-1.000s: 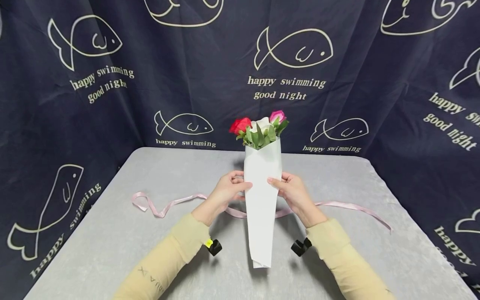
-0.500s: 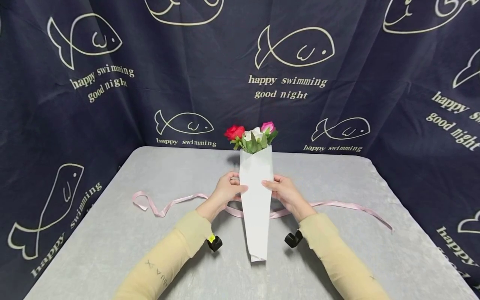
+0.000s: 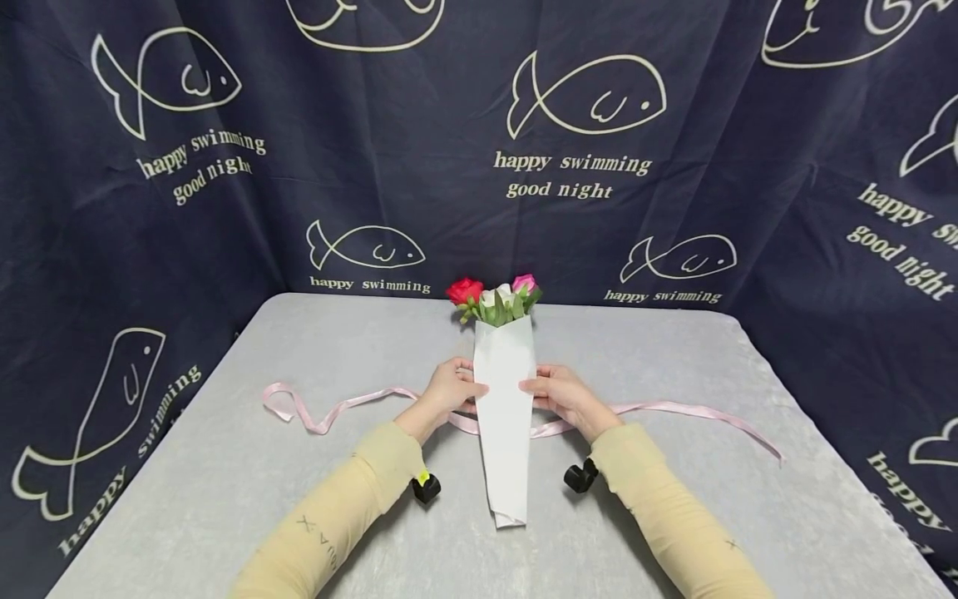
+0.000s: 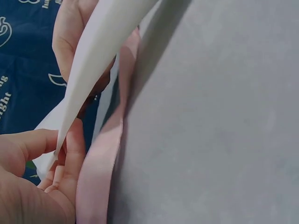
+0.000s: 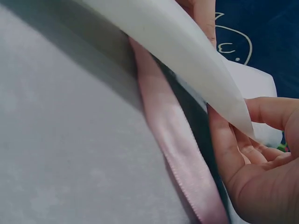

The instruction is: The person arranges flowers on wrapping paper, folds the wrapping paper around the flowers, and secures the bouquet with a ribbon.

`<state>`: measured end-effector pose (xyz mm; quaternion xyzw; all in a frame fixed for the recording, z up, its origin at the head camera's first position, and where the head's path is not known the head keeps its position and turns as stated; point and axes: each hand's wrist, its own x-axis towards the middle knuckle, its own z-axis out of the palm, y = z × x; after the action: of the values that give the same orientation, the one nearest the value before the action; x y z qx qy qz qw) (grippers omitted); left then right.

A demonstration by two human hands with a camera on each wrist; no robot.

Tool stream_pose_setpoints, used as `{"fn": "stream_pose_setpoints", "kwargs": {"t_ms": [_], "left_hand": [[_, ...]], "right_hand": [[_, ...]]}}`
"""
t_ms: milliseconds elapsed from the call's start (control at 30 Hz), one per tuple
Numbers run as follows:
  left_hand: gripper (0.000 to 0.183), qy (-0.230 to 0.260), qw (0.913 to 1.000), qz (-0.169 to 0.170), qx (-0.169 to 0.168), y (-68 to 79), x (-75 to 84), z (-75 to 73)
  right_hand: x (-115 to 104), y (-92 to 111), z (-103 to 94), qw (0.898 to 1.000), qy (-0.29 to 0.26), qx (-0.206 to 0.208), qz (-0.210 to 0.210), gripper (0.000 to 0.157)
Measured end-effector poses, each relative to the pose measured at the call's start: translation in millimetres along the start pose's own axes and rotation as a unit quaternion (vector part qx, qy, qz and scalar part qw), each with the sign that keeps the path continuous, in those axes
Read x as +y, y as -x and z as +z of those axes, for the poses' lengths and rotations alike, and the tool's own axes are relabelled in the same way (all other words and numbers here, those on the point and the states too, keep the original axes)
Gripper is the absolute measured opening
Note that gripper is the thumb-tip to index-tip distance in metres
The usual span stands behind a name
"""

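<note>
A bouquet wrapped in white paper [image 3: 505, 424] is held between both hands above the table. Out of its top stick a red rose [image 3: 465, 290], a white rose [image 3: 497, 296] and a pink rose [image 3: 525, 284] with green leaves. My left hand [image 3: 451, 388] pinches the wrap's left edge, thumb in front and fingers behind. On the opposite edge, my right hand [image 3: 566, 393] grips in the same way. Both wrist views show the paper [image 4: 93, 60] between thumb and fingers. A pink ribbon [image 5: 170, 126] runs behind the bouquet, its middle part hidden by the wrap.
The ribbon's ends lie out to the left and right on the grey cloth-covered table [image 3: 224, 499]. Behind the table hangs a dark blue curtain [image 3: 464, 150] with fish drawings and lettering. A black wrist camera [image 3: 427, 488] sits under the left sleeve.
The bouquet has come down and slightly to the left, its flowers lower against the curtain. Both hands have moved with it, keeping their hold. The ribbon stays put.
</note>
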<state>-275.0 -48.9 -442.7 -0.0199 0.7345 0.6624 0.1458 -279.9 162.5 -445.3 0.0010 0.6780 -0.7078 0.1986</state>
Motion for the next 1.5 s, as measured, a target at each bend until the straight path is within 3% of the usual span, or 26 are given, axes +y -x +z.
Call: {"fn": "stream_pose_setpoints", "kwargs": {"t_ms": [233, 367, 500, 633, 733, 833, 900, 967, 1067, 1200, 1367, 1500], "left_hand": [[0.032, -0.025, 0.9996, -0.014, 0.001, 1.2, -4.8, -0.9], [0.033, -0.048, 0.9986, -0.015, 0.018, -1.8, -9.3, -0.5], [0.030, -0.077, 0.9965, -0.001, 0.032, -0.7, -8.8, -0.2], [0.024, -0.125, 0.9912, 0.016, 0.040, 1.6, -5.2, 0.3], [0.020, -0.202, 0.9771, 0.040, 0.054, 2.9, -2.0, 1.0], [0.019, -0.280, 0.9551, 0.069, 0.066, 4.3, -0.4, 1.6], [0.021, -0.314, 0.9430, 0.086, 0.070, 4.8, -0.6, 1.6], [0.022, -0.329, 0.9374, 0.095, 0.066, 5.9, -0.7, 1.1], [0.023, -0.331, 0.9372, 0.095, 0.057, 8.3, 0.7, -1.3], [0.028, -0.319, 0.9432, 0.082, 0.040, 12.7, 6.0, -5.7], [0.042, -0.323, 0.9425, 0.084, 0.020, 16.2, 9.9, -11.9], [0.043, -0.324, 0.9409, 0.099, 0.013, 19.5, 11.6, -18.2]], "right_hand": [[7.2, -2.4, 3.5, 0.999, 0.049, 0.019, 0.005, 0.038], [7.2, -4.4, 5.4, 0.994, 0.091, 0.051, 0.012, 0.038], [4.5, -7.5, 7.3, 0.984, 0.154, 0.087, 0.014, 0.045], [-0.2, -6.2, 8.5, 0.967, 0.235, 0.099, -0.010, 0.044], [-2.8, -2.9, 9.5, 0.949, 0.296, 0.103, -0.034, 0.039], [-3.7, -0.3, 9.6, 0.932, 0.343, 0.107, -0.046, 0.037], [-3.9, 0.7, 8.8, 0.925, 0.362, 0.106, -0.048, 0.037], [-4.3, 1.7, 7.3, 0.921, 0.372, 0.103, -0.043, 0.041], [-6.6, 3.9, 4.1, 0.917, 0.385, 0.096, -0.032, 0.050], [-10.7, 8.4, -1.6, 0.916, 0.393, 0.078, -0.025, 0.057], [-15.6, 17.3, -10.6, 0.923, 0.379, 0.041, -0.050, 0.046], [-22.0, 27.2, -19.4, 0.917, 0.393, 0.019, -0.072, 0.038]]}}
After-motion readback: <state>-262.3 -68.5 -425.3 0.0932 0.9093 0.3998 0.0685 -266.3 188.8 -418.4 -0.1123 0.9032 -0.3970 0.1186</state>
